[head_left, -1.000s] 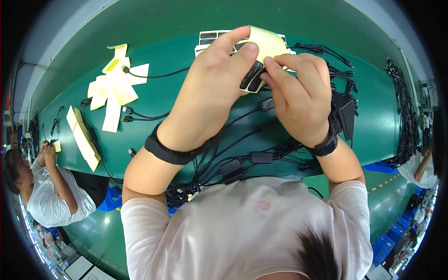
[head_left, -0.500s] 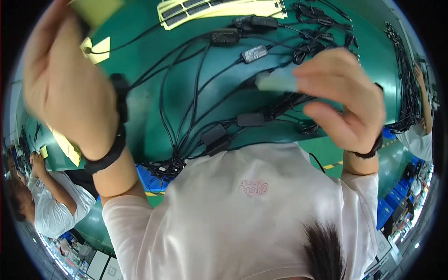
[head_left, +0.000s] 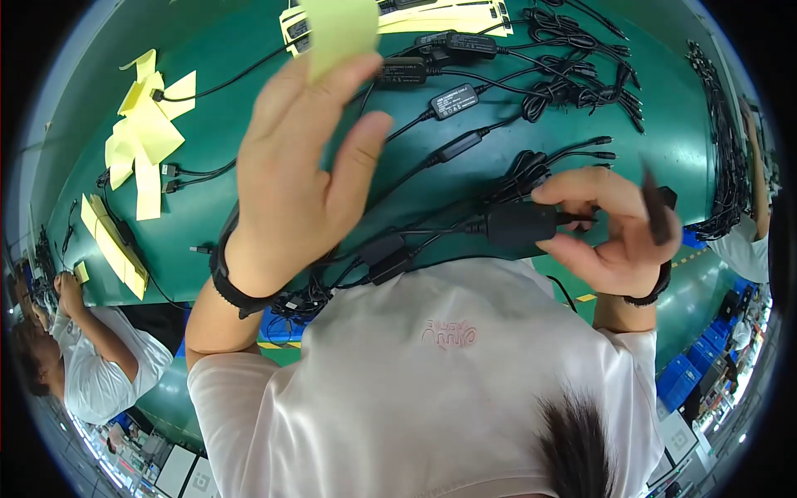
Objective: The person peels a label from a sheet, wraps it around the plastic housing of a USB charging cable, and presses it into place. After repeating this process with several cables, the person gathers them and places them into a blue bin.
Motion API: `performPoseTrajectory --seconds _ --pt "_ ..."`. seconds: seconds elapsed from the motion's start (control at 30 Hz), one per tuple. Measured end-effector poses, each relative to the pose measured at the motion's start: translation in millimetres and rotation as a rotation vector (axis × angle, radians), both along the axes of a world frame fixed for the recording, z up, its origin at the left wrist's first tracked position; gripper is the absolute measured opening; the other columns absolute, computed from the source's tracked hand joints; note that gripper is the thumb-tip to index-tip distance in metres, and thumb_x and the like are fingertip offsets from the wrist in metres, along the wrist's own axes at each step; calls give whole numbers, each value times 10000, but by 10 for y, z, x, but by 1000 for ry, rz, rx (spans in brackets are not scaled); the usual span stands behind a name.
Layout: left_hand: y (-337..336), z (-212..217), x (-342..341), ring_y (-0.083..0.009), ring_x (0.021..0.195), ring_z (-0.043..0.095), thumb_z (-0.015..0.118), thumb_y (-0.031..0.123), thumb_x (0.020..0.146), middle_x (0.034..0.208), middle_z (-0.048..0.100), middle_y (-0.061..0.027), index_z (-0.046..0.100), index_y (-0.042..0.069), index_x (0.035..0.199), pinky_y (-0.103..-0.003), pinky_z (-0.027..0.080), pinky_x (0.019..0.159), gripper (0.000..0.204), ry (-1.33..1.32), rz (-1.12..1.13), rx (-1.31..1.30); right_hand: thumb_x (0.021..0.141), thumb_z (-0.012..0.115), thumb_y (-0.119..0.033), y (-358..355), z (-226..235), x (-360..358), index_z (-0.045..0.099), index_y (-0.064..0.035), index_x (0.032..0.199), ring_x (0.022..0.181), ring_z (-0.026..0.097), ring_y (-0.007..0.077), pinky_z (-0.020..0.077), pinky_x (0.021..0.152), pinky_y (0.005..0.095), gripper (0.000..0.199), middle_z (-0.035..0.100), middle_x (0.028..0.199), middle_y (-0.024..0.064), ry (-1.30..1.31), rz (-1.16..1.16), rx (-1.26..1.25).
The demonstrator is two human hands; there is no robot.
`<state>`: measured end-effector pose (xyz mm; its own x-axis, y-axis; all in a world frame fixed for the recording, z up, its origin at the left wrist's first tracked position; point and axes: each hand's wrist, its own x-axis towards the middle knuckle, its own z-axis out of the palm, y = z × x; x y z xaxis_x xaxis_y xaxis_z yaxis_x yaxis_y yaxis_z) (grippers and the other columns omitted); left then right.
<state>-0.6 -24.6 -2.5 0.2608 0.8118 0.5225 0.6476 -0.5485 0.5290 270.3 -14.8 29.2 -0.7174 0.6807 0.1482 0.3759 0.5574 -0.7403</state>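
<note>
My left hand (head_left: pixel 303 174) is raised over the left middle of the green table. A pale yellow paper strip (head_left: pixel 342 33) stands up from its fingertips, pinched there; its thumb is apart from the fingers. My right hand (head_left: pixel 618 232) is at the table's near right, thumb and forefinger on the right end of a black cable box (head_left: pixel 521 222). Black cable runs out of both ends of that box. A dark blurred object (head_left: pixel 658 203) shows by the right fingers, too smeared to name. Two more black boxes (head_left: pixel 388 259) on cables lie left of it.
Crumpled yellow papers (head_left: pixel 145 133) lie at the left. Several cables with labelled boxes (head_left: pixel 455 101) spread across the middle, beside yellow sheets (head_left: pixel 448 21) with dark labels at the far edge. A cable bundle (head_left: pixel 706 141) hangs at the right edge. Another person (head_left: pixel 108 357) works at the left.
My left hand has moved right from the far left with yellow paper. My right hand has come down to the black box, which has shifted right; the pale piece at its fingertips no longer shows.
</note>
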Motion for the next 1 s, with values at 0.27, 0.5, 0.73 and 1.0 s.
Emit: performPoseTrajectory --seconds 0.27,0.5,0.73,1.0 --pt "105 63 116 -254 851 559 642 153 794 1006 586 -143 590 13 1051 -269 427 761 298 -145 -95 -256 757 675 -97 219 -106 5 -98 -36 1378 609 564 172 422 504 237 994 632 800 165 64 105 92" --pt "71 9 263 -288 760 539 661 110 756 908 576 -146 599 -8 969 -313 437 723 251 12 -164 -280 763 673 -109 333 -265 148 -153 -41 1368 580 549 190 419 493 250 1026 640 818 160 186 26 -174" --pt "-7 -260 536 -302 755 497 650 55 735 769 529 -127 586 -15 829 -338 418 692 133 207 -132 -211 671 696 -36 208 -370 317 180 -14 1380 612 576 232 469 571 267 877 649 809 80 178 113 124" --pt "95 -162 511 -300 686 447 598 93 765 687 484 -116 575 -9 737 -370 378 601 108 69 -58 -304 682 738 -136 106 -403 333 44 -54 1404 585 514 204 429 541 280 1004 655 810 89 89 99 38"
